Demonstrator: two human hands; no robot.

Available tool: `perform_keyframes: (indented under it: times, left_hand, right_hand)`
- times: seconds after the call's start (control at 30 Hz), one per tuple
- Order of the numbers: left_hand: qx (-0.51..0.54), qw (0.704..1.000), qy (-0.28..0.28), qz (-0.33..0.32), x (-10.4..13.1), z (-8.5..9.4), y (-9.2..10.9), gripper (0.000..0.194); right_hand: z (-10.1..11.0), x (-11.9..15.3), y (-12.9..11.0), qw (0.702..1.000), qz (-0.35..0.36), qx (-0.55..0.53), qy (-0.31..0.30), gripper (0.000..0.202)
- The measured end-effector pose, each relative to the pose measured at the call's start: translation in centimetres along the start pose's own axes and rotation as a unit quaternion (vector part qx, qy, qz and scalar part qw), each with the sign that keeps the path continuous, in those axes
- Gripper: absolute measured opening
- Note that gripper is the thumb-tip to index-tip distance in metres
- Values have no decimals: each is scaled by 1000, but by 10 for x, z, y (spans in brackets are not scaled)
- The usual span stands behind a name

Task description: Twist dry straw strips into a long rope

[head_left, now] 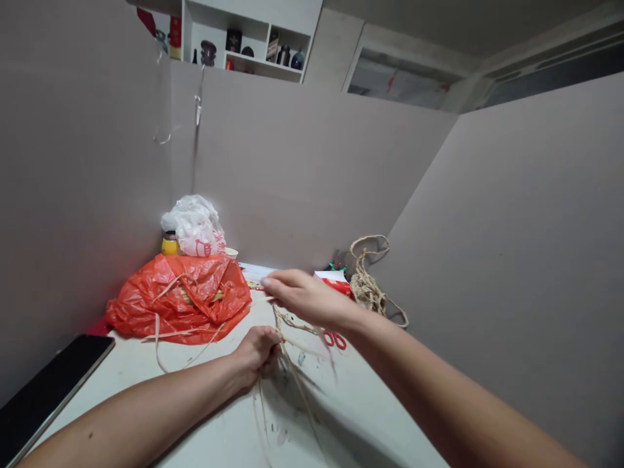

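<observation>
My left hand [259, 351] is closed in a pinch on thin, pale plant-fibre strands [299, 383] above the white table. Loose ends of the strands hang down toward the near edge, and a twisted part rises past the thumb. Farther up and to the right, my right hand [302, 296] reaches across over the strands, its fingers pointing left and blurred. A pale strand runs near its fingertips; whether the fingers grip it is unclear.
A red plastic bag [146, 299] with loose strips lies left, a white bag [195, 224] and yellow jar [169, 244] behind it. A black phone [53, 396] is at the left edge. Red-handled scissors [336, 340] and coiled rope [365, 289] lie right. Grey partitions [292, 162] surround the table [370, 416].
</observation>
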State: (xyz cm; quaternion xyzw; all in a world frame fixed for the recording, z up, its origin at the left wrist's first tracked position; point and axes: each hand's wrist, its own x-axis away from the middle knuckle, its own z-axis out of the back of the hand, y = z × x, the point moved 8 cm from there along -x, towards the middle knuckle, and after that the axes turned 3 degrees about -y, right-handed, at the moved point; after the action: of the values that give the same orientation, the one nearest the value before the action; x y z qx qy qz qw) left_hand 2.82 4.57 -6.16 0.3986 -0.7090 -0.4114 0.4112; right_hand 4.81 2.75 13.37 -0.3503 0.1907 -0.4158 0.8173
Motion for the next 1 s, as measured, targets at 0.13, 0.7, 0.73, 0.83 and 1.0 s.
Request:
perform_keyframes:
  times: [0.13,0.7,0.73,0.83,1.0]
  left_hand:
    - [17,999,-24,12,-1,-4,-4,20]
    - [-40,999,-1,16,12,-9,-1,21]
    - [-40,999,-1,12,11,-9,0,20]
    - [-44,999,0,2,10,-9,0,22]
    - [-47,999,-5,3,7,-13,-2,29]
  right_hand:
    - [23,71,39,970,-101,-219,14,34]
    - [-28,76,162,923,-153,-307,175,29]
    - [-28,71,160,927,-137,-294,186,25]
    - [-29,61,158,939,-99,-250,212,15]
    - [-32,60,169,925,-144,-302,182,28]
